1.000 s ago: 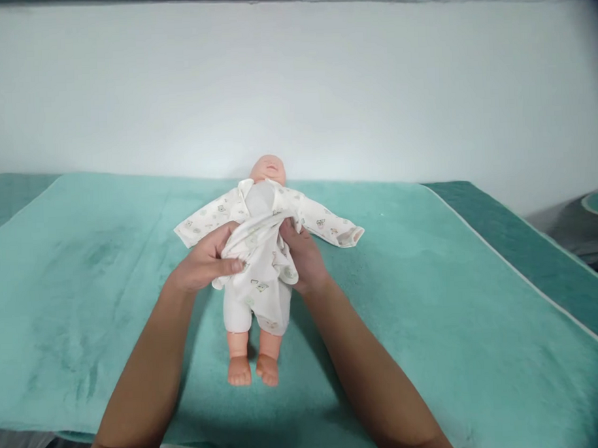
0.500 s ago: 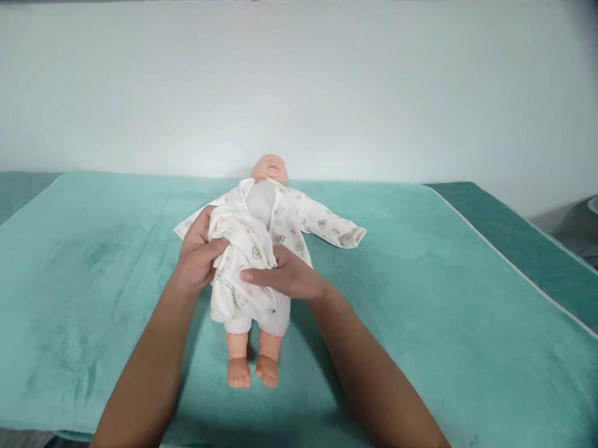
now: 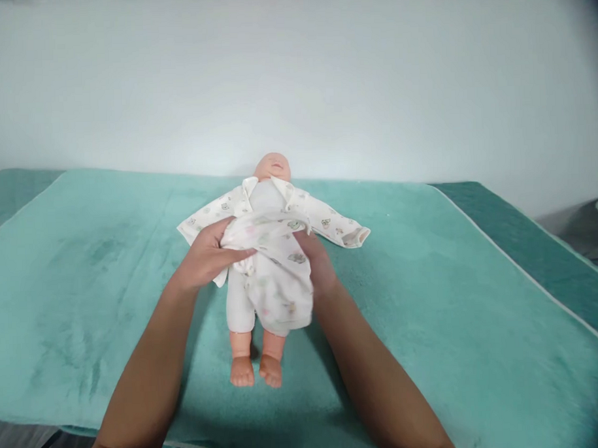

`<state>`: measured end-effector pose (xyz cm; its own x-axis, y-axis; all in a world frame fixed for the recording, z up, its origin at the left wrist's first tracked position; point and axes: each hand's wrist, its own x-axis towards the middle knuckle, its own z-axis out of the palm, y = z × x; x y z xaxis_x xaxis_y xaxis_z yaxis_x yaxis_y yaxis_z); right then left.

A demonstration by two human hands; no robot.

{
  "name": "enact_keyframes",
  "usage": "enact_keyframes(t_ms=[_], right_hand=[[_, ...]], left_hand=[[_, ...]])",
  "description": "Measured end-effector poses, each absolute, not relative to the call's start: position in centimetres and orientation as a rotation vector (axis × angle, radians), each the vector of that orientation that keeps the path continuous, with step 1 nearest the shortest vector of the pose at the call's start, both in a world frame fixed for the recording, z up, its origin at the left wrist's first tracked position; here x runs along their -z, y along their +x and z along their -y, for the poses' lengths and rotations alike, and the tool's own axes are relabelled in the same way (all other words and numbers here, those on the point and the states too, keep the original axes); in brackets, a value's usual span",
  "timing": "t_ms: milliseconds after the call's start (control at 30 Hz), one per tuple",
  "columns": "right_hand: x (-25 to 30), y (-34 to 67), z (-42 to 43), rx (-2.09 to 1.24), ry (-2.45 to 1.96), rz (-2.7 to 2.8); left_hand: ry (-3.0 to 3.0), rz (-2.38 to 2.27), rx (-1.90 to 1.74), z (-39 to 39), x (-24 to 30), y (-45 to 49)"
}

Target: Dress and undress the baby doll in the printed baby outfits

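A baby doll (image 3: 272, 167) lies on its back, head toward the wall and bare feet toward me. An unfastened white printed jacket (image 3: 331, 221) is on it, over a plain white body. Above its belly and legs, a bunched white printed baby garment (image 3: 280, 287) is spread between my hands. My left hand (image 3: 206, 253) pinches the garment's left edge, thumb on top. At the right edge is my right hand (image 3: 320, 262), its fingers hidden in or behind the cloth, which is drawn taut between both hands.
The doll lies on a teal plush cover (image 3: 429, 298) with pale piping, spread over a table or bed. A white wall (image 3: 294, 80) rises right behind it. Grey floor (image 3: 17, 446) shows at the lower left.
The garment has been opened out and swung right, baring the doll's left-side leg in view. My right hand has moved from the front of the cloth to its right edge.
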<state>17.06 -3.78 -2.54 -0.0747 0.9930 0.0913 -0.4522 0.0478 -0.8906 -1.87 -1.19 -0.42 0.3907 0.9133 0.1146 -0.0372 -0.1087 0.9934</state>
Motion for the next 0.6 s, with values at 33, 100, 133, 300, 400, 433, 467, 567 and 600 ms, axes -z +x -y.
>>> enact_keyframes(t_ms=[33, 100, 133, 300, 400, 433, 467, 567, 600], right_hand=[[2.7, 17.1, 3.8, -1.458, -0.744, 1.004], [2.7, 17.1, 3.9, -1.561, -0.757, 1.201], [2.7, 17.2, 4.0, -1.601, -0.788, 1.328], [2.2, 17.9, 3.9, -1.740, -0.719, 1.670], [2.8, 18.6, 3.3, -1.906, -0.504, 1.688], [3.1, 18.7, 3.1, -1.943, -0.446, 1.634], [3.4, 18.7, 3.0, -1.961, -0.418, 1.552], [3.5, 18.4, 3.2, -1.941, -0.487, 1.348], [3.3, 18.3, 3.5, -1.931, -0.539, 1.325]], left_hand=[[1.372, -0.841, -1.113, 1.1, 0.7, -1.7], [1.268, -0.855, -1.269, 1.1, 1.1, -1.4], [1.240, -0.868, -1.300, 1.1, 1.2, -1.3], [1.335, -0.910, -1.203, 1.5, 0.8, -1.1], [1.517, -0.939, -1.111, 1.8, 0.5, -0.9], [1.568, -0.964, -1.102, 2.0, 0.4, -0.8], [1.613, -0.996, -1.101, 2.1, 0.3, -0.8], [1.697, -1.087, -1.103, 2.3, 0.0, -0.9], [1.701, -1.078, -1.084, 2.2, -0.1, -1.2]])
